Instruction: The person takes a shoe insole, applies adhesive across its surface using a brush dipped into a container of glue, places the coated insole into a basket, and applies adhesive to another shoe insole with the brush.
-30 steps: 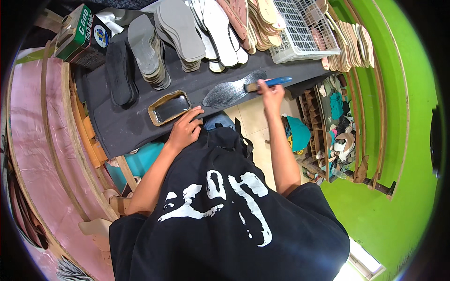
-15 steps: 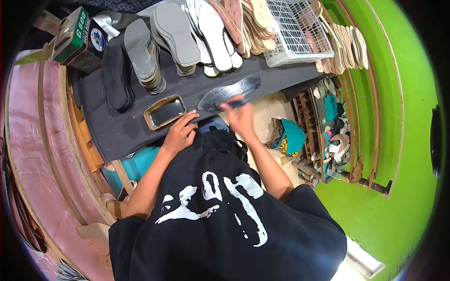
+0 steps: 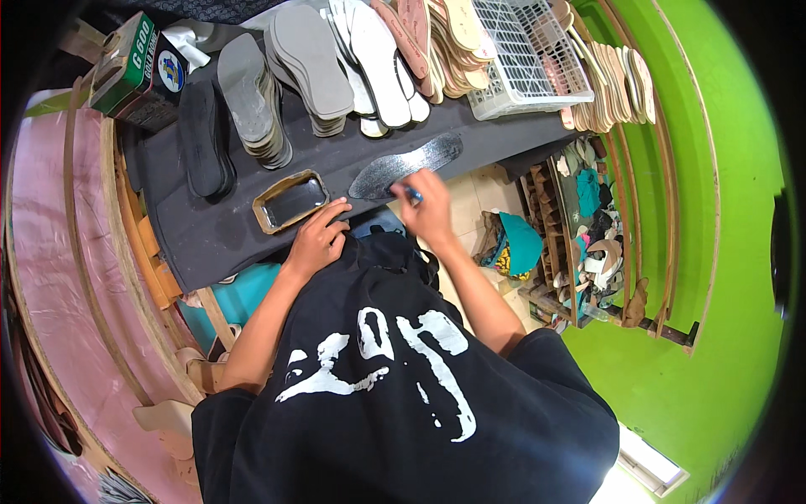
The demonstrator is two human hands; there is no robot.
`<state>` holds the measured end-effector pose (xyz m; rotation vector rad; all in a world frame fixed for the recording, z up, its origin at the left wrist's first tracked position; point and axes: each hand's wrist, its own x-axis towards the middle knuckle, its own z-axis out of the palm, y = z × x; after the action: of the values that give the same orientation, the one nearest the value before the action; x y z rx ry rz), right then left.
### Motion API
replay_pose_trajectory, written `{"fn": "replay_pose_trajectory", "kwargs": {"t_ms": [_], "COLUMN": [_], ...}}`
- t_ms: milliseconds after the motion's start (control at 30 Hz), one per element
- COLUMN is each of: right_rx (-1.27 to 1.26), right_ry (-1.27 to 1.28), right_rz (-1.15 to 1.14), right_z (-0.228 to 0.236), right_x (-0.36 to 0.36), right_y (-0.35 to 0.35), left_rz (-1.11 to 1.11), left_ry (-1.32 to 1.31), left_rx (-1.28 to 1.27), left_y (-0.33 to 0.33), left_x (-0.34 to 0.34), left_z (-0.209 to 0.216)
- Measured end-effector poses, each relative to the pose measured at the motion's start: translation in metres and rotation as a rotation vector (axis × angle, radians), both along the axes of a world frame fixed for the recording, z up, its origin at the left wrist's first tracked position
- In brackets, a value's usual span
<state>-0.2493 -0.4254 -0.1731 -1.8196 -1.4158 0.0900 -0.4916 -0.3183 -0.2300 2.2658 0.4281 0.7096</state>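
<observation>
My right hand (image 3: 426,210) is closed around a blue-handled brush (image 3: 413,194), its working end hidden by my fingers. It is at the near edge of a black shoe insole (image 3: 405,166), which lies flat on the dark table with a wet shine. My left hand (image 3: 321,235) rests open on the table's front edge, fingers stretched out and holding nothing. Just beyond its fingertips stands a small brown-rimmed tray (image 3: 267,215) with dark, glossy liquid inside.
Along the back of the dark-covered table (image 3: 180,244) are black soles (image 3: 204,139), grey insoles (image 3: 312,63), white insoles (image 3: 379,67) and tan insoles (image 3: 462,59). A white plastic basket (image 3: 525,102) stands back right, a green can (image 3: 134,71) back left. A cluttered shelf (image 3: 550,227) is at right.
My right hand has turned, so the blue handle that pointed right is now mostly covered by the hand. My left hand, the tray and the insole stay in place; the whole view shifts slightly.
</observation>
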Motion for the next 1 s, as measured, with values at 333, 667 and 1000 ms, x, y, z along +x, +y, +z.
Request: {"fn": "replay_pose_trajectory", "kwargs": {"t_ms": [333,667,1000], "right_rx": [-0.038,0.041,-0.067], "right_ry": [0.749,0.554,-0.205], "right_rz": [-0.327,-0.337,0.032], "right_z": [-0.006,-0.029,0.003], "right_x": [0.005,0.042,0.032], "right_y": [0.004,-0.008,0.004], "left_rz": [-0.002,0.011,0.021], "left_ry": [-0.011,-0.016,-0.008], "left_rx": [-0.032,-0.021,-0.002], "left_y": [-0.001,-0.002,-0.003], "left_x": [-0.001,0.002,0.002], "left_z": [-0.003,-0.005,-0.004]}}
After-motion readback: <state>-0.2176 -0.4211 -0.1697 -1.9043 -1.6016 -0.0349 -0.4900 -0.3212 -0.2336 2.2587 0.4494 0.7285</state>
